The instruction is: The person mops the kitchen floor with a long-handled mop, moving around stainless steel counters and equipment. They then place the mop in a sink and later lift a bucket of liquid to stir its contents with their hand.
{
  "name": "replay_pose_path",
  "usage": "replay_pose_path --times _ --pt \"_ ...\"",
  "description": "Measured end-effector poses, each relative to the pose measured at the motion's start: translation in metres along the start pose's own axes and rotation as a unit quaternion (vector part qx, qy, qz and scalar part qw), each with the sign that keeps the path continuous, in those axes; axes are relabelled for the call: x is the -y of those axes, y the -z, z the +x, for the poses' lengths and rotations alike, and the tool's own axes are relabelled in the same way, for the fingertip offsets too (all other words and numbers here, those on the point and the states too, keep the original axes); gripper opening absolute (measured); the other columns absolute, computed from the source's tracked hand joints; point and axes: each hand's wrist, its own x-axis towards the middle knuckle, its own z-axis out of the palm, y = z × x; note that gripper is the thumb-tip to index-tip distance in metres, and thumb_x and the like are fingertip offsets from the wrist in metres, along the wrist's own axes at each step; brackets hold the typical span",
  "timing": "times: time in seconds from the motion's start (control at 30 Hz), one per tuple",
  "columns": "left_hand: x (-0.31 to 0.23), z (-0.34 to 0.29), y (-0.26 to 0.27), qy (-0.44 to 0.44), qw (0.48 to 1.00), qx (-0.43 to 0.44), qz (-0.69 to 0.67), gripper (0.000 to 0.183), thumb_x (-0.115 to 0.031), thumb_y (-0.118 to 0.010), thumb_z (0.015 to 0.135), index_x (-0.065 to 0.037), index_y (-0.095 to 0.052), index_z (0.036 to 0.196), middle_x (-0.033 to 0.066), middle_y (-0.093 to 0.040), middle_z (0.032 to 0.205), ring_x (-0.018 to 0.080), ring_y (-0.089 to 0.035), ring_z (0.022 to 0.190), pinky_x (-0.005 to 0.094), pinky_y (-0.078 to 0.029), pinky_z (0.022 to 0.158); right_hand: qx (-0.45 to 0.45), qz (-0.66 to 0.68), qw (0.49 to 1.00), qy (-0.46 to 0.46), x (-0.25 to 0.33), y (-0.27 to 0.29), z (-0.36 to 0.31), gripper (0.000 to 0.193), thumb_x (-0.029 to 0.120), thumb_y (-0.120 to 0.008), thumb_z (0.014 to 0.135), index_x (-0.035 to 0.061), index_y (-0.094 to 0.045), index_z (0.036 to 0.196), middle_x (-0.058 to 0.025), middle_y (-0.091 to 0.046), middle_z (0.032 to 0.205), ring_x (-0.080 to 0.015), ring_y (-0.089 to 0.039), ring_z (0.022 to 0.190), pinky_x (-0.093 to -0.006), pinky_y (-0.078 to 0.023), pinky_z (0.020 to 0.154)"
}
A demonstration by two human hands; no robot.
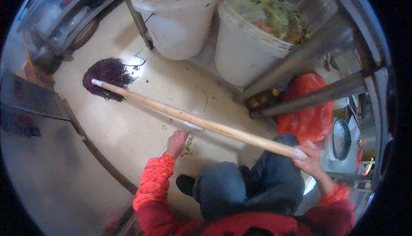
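Note:
My right hand point(308, 158) is wrapped round the near end of a long wooden mop handle point(214, 127), at the right. The handle slants across to a dark mop head point(101, 69) lying on the floor at the far left. My left hand point(175, 144) is low over the floor, below the handle, with its fingers drawn together; what they hold, if anything, is too small to tell. Beside it lie green vegetable scraps point(188, 146). A small white piece point(192, 126) lies just past my fingertips, partly behind the handle.
Two white buckets stand at the back: one with brownish liquid point(176, 34), one heaped with green vegetable waste point(246, 51). Metal table legs point(313, 94) and a red plastic bag point(307, 116) are at the right. A dark raised edge point(103, 156) bounds the pale floor point(116, 129) at left.

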Motion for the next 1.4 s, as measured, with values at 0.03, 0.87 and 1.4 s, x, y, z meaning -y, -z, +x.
replay_pose_path --times 0.03,0.87,1.4 --pt "-0.014 0.009 0.036 -0.021 1.0 -0.02 0.01 0.025 -0.006 -0.064 0.072 -0.007 -0.054 0.094 0.0136 -0.054 0.087 0.0359 -0.057 0.075 0.0438 -0.049 0.061 -0.009 0.01 1.0 -0.001 0.001 0.001 0.0 0.032 0.008 -0.076 0.059 0.0026 -0.069 0.089 -0.0085 -0.058 0.077 -0.0215 -0.057 0.072 -0.032 -0.045 0.063" --pt "-0.152 0.288 0.296 -0.273 0.869 -0.413 0.018 0.022 -0.017 -0.052 0.091 -0.002 -0.062 0.102 0.0204 -0.064 0.091 0.0381 -0.06 0.082 0.0434 -0.048 0.07 -0.042 0.028 0.999 0.003 -0.007 -0.017 -0.027 0.034 0.004 -0.077 0.058 0.0015 -0.067 0.091 -0.0101 -0.057 0.083 -0.0228 -0.058 0.074 -0.0325 -0.048 0.065" --pt "0.044 -0.133 -0.138 0.391 0.865 -0.286 0.132 0.049 -0.024 -0.054 0.09 0.005 -0.045 0.129 0.0304 -0.029 0.143 0.0453 -0.026 0.134 0.0522 -0.023 0.111 -0.01 -0.011 0.984 -0.176 -0.054 -0.016 0.028 0.046 0.003 -0.075 0.055 -0.0016 -0.064 0.1 -0.0066 -0.056 0.091 -0.0199 -0.055 0.087 -0.0302 -0.043 0.08"
